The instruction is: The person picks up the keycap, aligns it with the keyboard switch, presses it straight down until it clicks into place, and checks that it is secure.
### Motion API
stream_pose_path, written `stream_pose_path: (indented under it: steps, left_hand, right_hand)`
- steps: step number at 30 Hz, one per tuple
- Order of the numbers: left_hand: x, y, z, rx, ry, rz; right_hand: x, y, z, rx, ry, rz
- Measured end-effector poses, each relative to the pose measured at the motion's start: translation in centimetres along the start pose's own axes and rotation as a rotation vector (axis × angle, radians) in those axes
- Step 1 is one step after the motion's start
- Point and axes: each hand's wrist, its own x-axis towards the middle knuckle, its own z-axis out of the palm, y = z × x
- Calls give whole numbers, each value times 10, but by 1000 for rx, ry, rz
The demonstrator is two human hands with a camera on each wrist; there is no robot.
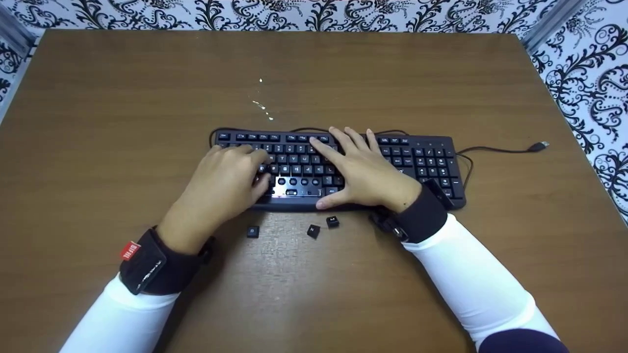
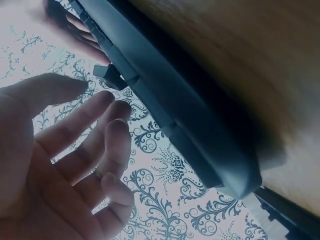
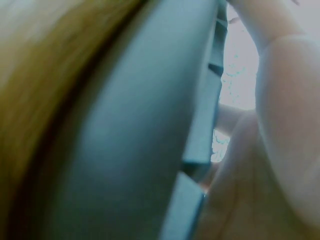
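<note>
The left hand (image 1: 223, 179) is over the left part of the keyboard (image 1: 424, 142), its fingers loosely bent. In the left wrist view a gap shows between thumb and index finger, and it has hold of nothing. Just beside the fingertips, one tilted keycap (image 2: 110, 76) stands up higher than the keys around it. The right hand (image 1: 365, 176) lies across the keyboard right of its middle, fingers spread wide and nearly straight, gripping nothing; its thumb reaches the front edge. The right wrist view is blurred.

Between the hands, near the keyboard's front edge, keys are missing and a shiny bare patch (image 1: 305, 188) shows round stems. The black keyboard lies flat at the middle of the brown counter (image 1: 122, 113). Three detached keycaps (image 1: 313, 231) lie in front of it, two near each other on the right and one apart on the left.

A thin cable (image 1: 495, 150) runs behind the keyboard and out to the right, ending in a plug (image 1: 538, 146). Small pale specks (image 1: 263, 108) show behind the keyboard. Dark wristbands (image 1: 162, 267) and white sleeves (image 1: 127, 318) cover both forearms. Black scrollwork on a white surface (image 1: 588, 73) surrounds the counter.
</note>
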Motion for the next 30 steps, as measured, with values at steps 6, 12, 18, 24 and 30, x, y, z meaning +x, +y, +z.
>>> stream_pose_path:
  steps: [6,12,18,24,30]
  left_hand:
    - [1,2,-1,14,-49,-86]
    - [1,3,2,24,-71,-43]
    - [0,4,4,7,-74,-6]
    - [1,5,4,-30,-58,19]
    - [2,5,2,-74,-66,12]
  right_hand:
    - [0,0,-1,1,-3,-1]
    - [0,0,-1,8,-4,-1]
    - [-1,0,0,9,-7,4]
    - [-1,0,0,9,7,-4]
    - [0,-2,-1,23,12,-5]
